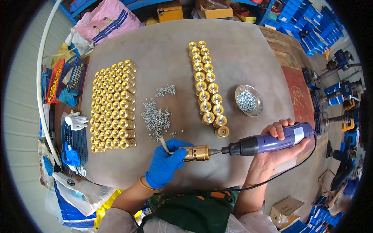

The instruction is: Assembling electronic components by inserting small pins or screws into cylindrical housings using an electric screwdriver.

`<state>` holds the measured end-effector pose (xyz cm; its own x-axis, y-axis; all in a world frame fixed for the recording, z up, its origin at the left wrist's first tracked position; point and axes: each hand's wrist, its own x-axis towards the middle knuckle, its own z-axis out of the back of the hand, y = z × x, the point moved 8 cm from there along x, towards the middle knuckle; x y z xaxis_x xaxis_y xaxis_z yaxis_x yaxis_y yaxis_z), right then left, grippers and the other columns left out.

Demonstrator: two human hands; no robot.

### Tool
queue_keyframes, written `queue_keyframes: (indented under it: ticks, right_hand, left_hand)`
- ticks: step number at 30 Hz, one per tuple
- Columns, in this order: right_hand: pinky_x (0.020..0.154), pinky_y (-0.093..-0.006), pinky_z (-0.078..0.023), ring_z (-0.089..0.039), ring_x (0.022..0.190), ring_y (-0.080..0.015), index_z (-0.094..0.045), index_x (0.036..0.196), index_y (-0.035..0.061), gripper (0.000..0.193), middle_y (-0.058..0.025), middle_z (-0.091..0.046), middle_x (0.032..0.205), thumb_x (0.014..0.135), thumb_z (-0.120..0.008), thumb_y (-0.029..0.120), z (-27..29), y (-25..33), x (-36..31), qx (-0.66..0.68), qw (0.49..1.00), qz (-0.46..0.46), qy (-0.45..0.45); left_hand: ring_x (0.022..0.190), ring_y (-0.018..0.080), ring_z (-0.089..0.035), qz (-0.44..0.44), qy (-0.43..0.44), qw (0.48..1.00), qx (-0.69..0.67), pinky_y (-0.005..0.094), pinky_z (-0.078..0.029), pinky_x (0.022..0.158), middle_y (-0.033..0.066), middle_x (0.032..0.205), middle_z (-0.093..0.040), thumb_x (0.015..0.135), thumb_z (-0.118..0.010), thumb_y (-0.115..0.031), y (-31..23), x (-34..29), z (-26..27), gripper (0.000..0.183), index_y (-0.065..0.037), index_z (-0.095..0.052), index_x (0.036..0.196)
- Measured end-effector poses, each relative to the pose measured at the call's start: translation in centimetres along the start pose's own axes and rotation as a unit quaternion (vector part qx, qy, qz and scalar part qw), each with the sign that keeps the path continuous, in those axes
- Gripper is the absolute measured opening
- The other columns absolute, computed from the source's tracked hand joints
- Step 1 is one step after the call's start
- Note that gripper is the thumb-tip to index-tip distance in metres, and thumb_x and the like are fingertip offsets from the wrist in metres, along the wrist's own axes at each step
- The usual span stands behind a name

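Observation:
My left hand (165, 165), in a blue glove, is closed around a brass cylindrical fitting (201, 153) lying level near the front of the table. A thin pale rod (164, 145) sticks up between the same fingers. My bare right hand (275, 157) grips a purple electric screwdriver (268, 143) with a black nose. Its bit (218, 151) points left and meets the fitting's right end; whether it sits inside cannot be made out. Just beyond my left hand lies a pile of small silver nuts (155, 118), with a smaller cluster (166, 90) behind.
A block of brass fittings (112, 108) stands at left, and a double row (206, 85) runs down the middle. A metal bowl (257, 111) of nuts sits at right. Baskets (77, 75) and a white glove (76, 121) flank the table's left edge. The screwdriver's black cable (268, 181) loops in front.

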<state>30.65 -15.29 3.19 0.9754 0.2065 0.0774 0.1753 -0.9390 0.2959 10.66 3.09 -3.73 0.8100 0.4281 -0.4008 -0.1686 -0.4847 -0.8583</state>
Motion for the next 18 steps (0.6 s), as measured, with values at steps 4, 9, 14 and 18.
queue_keyframes:
  ticks: [4, 9, 14, 18]
  right_hand:
    - [0.051, -0.0242, -0.043, -0.046, 0.054, -0.0122, -0.046, 0.092, 0.0005, 0.050, -0.0087, -0.051, 0.080, 0.075, -0.058, 0.046, 0.1, 0.3, -0.1, -0.002, 1.000, -0.001, 0.002]
    - [0.045, -0.0252, -0.040, -0.045, 0.048, -0.0119, -0.048, 0.090, 0.0036, 0.056, -0.0065, -0.053, 0.076, 0.075, -0.052, 0.058, 1.1, 0.5, -0.6, -0.005, 0.997, 0.029, -0.078]
    - [0.044, -0.0255, -0.040, -0.045, 0.045, -0.0120, -0.049, 0.087, 0.0033, 0.058, -0.0059, -0.053, 0.073, 0.075, -0.052, 0.060, 1.9, 0.3, -0.1, -0.008, 0.998, 0.008, -0.064]
    - [0.044, -0.0257, -0.040, -0.045, 0.044, -0.0122, -0.050, 0.085, 0.0032, 0.058, -0.0060, -0.054, 0.072, 0.074, -0.052, 0.060, 2.9, -0.1, -0.1, -0.011, 0.995, 0.005, -0.099]
  left_hand:
    - [0.054, 0.0021, -0.039, 0.010, -0.011, 1.000, 0.011, 0.0161, -0.031, 0.046, -0.0010, 0.068, -0.052, 0.085, -0.054, -0.017, 0.1, -0.3, -0.3, 0.018, -0.003, -0.058, 0.095]
    - [0.058, 0.0034, -0.045, 0.004, -0.021, 1.000, 0.010, 0.0161, -0.036, 0.048, 0.0009, 0.074, -0.056, 0.085, -0.054, -0.019, 0.4, -0.6, -0.6, 0.019, -0.003, -0.058, 0.095]
    - [0.064, 0.0042, -0.050, -0.040, -0.045, 0.998, 0.027, 0.0161, -0.041, 0.051, 0.0026, 0.081, -0.059, 0.085, -0.054, -0.022, 0.6, -1.0, -0.4, 0.021, -0.004, -0.057, 0.094]
    - [0.069, 0.0048, -0.051, -0.099, -0.079, 0.991, 0.034, 0.0186, -0.043, 0.056, 0.0035, 0.084, -0.060, 0.083, -0.056, -0.018, 0.5, -0.9, 0.0, 0.018, -0.003, -0.057, 0.093]
